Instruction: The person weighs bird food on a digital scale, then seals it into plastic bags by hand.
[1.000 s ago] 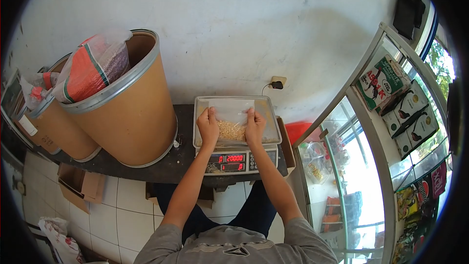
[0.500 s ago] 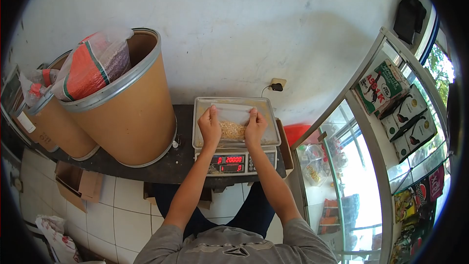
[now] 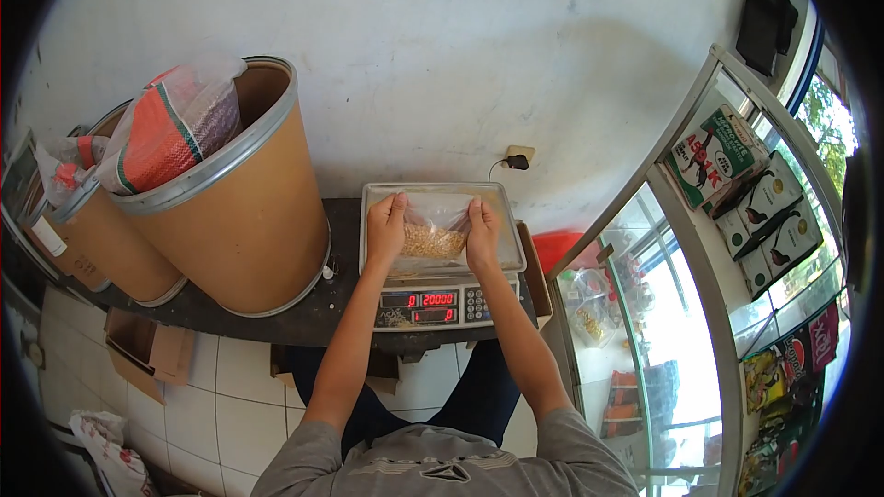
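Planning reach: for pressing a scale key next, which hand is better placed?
Right, likely: the right hand is nearer the keypad, which sits right of the red display; the left hand is farther across. Both hold the bag, so the right must let go first.

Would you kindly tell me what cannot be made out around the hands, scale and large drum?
Head view: most fingertips of the left hand and right hand, hidden by the hands themselves.
Head view: whether the clear plastic bag touches the weighing tray; its underside faces away.
Head view: lettering on the keypad, too small.
Head view: inner bottom of the large drum, hidden by its wall and the woven sack.
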A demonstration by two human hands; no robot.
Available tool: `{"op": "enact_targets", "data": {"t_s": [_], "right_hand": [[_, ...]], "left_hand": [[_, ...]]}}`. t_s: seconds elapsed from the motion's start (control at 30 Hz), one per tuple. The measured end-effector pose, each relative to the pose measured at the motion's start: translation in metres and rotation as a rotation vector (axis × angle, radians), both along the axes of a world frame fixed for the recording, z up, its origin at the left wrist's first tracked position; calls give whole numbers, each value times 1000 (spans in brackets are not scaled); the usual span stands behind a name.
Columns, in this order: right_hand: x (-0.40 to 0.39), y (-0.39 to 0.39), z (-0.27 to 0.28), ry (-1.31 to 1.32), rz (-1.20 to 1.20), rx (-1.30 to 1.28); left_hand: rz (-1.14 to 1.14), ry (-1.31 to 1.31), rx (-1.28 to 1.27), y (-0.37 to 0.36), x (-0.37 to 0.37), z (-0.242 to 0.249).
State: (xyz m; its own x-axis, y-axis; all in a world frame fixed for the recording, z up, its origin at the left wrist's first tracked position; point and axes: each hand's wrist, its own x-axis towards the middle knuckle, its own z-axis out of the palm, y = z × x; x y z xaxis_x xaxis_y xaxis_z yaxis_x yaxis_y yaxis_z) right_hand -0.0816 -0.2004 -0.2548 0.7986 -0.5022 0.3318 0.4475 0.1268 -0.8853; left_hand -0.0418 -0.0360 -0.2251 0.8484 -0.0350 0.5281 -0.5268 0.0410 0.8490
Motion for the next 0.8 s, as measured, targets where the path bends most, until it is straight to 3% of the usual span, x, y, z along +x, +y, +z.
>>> {"op": "enact_targets", "data": {"t_s": [0.07,0.2,0.27,0.33,0.5,0.57,0.67,0.8], "right_hand": [[-4,0,6,-7,59,110],[-7,-2,8,33,91,88],[-9,1,15,100,28,26],[-13,-2,16,106,39,-64],[-15,-6,18,130,34,-185],[-12,-6,14,49,-81,-262],[-20,-9,22,174,6,-224],[-6,-19,1,62,-98,-381]], "left_hand": [[-73,24,12,7,8,-2],[-169,81,74,16,12,-2],[-163,76,52,18,12,1],[-131,150,185,25,13,2],[-189,163,83,26,15,-3],[-248,184,68,29,8,7],[-256,161,157,33,4,11],[-186,64,300,34,10,8]]}}
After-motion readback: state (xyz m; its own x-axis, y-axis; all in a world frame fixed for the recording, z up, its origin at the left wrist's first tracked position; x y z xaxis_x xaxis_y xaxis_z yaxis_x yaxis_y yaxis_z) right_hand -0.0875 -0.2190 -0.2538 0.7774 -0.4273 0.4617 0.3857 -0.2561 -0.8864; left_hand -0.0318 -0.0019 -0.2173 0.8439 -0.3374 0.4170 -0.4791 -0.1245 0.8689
